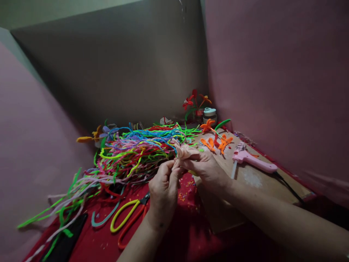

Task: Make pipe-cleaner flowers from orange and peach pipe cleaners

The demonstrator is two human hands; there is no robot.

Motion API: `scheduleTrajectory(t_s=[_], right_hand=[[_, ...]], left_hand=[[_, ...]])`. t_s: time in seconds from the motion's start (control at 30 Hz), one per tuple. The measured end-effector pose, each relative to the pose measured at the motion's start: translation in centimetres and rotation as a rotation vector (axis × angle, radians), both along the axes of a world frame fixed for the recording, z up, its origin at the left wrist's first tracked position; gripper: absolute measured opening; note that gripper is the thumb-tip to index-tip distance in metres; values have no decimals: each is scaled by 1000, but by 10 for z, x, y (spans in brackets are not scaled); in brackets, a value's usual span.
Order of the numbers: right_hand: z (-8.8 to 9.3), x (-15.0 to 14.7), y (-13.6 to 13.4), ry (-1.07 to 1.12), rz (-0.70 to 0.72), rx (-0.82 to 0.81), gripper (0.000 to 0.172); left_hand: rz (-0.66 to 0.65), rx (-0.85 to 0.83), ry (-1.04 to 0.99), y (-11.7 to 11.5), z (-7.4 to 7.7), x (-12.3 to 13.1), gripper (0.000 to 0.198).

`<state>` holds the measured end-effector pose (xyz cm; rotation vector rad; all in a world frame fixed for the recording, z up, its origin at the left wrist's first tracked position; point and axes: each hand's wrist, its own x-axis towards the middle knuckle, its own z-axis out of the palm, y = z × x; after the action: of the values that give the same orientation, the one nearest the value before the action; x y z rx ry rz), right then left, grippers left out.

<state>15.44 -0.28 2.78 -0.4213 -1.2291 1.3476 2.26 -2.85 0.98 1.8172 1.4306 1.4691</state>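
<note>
A pale pink pipe-cleaner flower (185, 151) is held up in the middle of the view, its loops pointing upward. My left hand (165, 185) pinches it low down, around its base. From the other side, my right hand (208, 169) grips the flower between thumb and fingers, close to the left fingertips. The fingers partly cover the flower's lower part. Behind my hands spreads a big pile of colourful pipe cleaners (139, 145). Scissors (125, 214) with one yellow and one red handle lie beside my left wrist.
A pink glue gun (255, 161) rests on a brown board (234, 196) at right, its cord trailing forward. Orange pipe-cleaner petals (225, 143) lie near it. Farther back stand a lidded jar (209, 115) and red flowers (188, 102). Red cloth (95, 242) covers the table.
</note>
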Motion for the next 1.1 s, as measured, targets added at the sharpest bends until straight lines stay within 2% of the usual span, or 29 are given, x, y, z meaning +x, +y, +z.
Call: scheduleTrajectory(t_s=[0.13,0.3,0.43,0.6,0.77,0.9,1.0,1.1], right_hand=[[0,-1,0,12,-17,-12,9],[-6,-4,0,53,-4,-5,6],[-10,-5,0,28,8,-24,13],[-14,-6,1,31,-19,-27,15],[-13,-3,-1,-86,-114,110,14],[-9,0,-3,-162,-143,246,7],[-8,-1,-3,-160,-168,237,7],[-7,-3,-3,-119,-173,170,7]], left_hand=[[74,149,81,-1,-2,0,37],[101,385,367,1,-6,-3,29],[143,430,411,2,-8,-2,30],[115,465,457,4,-7,-4,24],[80,477,397,1,-3,-6,24],[57,399,304,-4,1,-6,23],[19,299,175,-7,4,-3,19],[-56,128,-97,-9,7,2,12]])
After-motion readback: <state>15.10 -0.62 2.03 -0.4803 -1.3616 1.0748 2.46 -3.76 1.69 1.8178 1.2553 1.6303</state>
